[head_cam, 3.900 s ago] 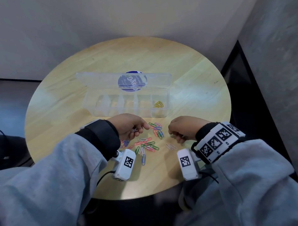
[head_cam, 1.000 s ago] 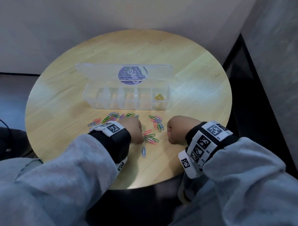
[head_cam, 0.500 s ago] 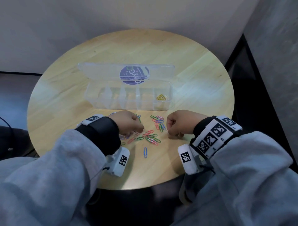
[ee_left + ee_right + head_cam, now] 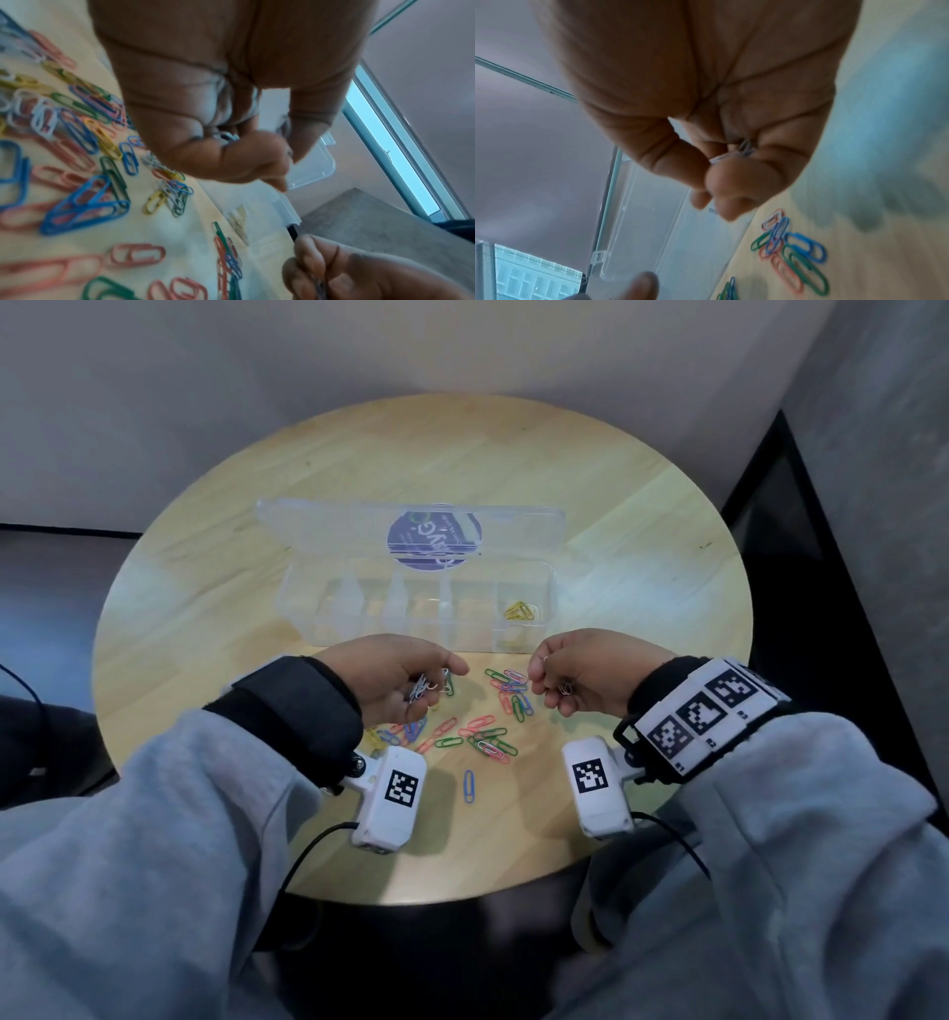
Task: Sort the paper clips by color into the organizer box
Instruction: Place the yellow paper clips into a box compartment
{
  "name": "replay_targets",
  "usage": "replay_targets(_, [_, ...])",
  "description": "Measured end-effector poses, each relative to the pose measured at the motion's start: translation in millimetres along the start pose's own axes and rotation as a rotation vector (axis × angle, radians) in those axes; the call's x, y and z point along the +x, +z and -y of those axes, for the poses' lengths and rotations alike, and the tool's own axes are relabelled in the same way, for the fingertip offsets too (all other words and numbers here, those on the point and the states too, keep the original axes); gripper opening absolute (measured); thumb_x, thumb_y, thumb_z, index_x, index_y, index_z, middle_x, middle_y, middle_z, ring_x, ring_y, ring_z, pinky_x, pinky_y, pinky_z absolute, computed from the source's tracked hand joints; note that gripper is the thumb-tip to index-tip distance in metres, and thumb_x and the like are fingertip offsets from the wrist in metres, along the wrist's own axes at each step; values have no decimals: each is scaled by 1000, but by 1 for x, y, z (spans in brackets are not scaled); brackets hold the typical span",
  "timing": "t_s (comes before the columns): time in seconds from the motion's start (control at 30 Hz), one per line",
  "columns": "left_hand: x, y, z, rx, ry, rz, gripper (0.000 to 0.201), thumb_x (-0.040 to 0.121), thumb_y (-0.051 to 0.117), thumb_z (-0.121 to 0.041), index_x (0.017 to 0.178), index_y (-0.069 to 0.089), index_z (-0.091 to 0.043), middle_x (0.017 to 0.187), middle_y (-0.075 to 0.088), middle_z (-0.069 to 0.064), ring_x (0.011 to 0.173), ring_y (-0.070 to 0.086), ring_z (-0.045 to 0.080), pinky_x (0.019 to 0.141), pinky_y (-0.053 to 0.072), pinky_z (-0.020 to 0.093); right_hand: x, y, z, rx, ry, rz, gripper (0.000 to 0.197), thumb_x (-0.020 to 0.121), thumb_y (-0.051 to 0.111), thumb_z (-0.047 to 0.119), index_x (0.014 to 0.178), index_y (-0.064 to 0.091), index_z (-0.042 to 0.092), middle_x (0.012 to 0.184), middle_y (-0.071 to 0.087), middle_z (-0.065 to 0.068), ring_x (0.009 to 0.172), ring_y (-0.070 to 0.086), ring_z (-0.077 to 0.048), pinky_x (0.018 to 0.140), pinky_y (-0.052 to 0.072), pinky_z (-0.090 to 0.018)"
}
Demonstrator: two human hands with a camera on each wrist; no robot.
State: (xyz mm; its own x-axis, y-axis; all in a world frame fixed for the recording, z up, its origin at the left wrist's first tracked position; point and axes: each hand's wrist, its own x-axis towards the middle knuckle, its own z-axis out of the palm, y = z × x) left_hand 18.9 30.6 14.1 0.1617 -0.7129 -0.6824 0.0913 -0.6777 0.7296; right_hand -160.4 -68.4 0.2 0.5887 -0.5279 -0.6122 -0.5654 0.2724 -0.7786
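While both hands hover just above the table (image 4: 642, 516) between the loose pile and the organizer box (image 4: 416, 629), each holds a small batch of white/silver clips: left hand (image 4: 395, 677), fingers curled round a bunch of pale clips (image 4: 422, 688) w/ thumb tip extended toward the box; right hand (image 4: 590, 672), fingers curled, thumb and forefinger pinching a few pale clips (image 4: 734, 155) (wrist view confirms). Box stands open, lid (image 4: 411, 528) folded back, approx. centre of table. Progress, judged: early stage. Only the rightmost compartment is filled, w/ yellow clips (image 4: 519, 612); the other compartments look unfilled, though clear plastic makes this hard to confirm. Remaining on table: mixed clips (image 4: 477, 737) in red/pink, green, blue, some yellow and white, lying near the hands, plus one blue clip (image 4: 469, 785) apart, nearer the table edge. Next, probably: drop the pale batch into a free compartment, then repeat per colour.
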Motion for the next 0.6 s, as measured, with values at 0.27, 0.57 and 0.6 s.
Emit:
replay_targets(0.27, [2,4,-2,-25,-97,65,26,86,36,-12,65,51,-10,60,49,1,41,46,9,35,35,13,0,7,4,-657,-103,-180,19,85,64,24,74,50,18,64,44,7,56,40,-7,51,31,-21])
replay_targets(0.57, [4,23,2,1024,164,-20,11,76,67,-22,76,62,-32,56,46,-7,51,46,12,52,35,22,12,20,8,-877,-105,-258,25,88,53,12,110,61,23,93,48,5,81,48,-16,49,29,-18])
replay_targets(0.6, [5,27,2,1086,177,-21,11,76,68,-24,79,62,-32,56,46,-7,51,46,10,52,34,23,13,20,8,-891,-103,-260,24,88,53,10,108,61,22,92,49,4,80,48,-16,49,29,-18])
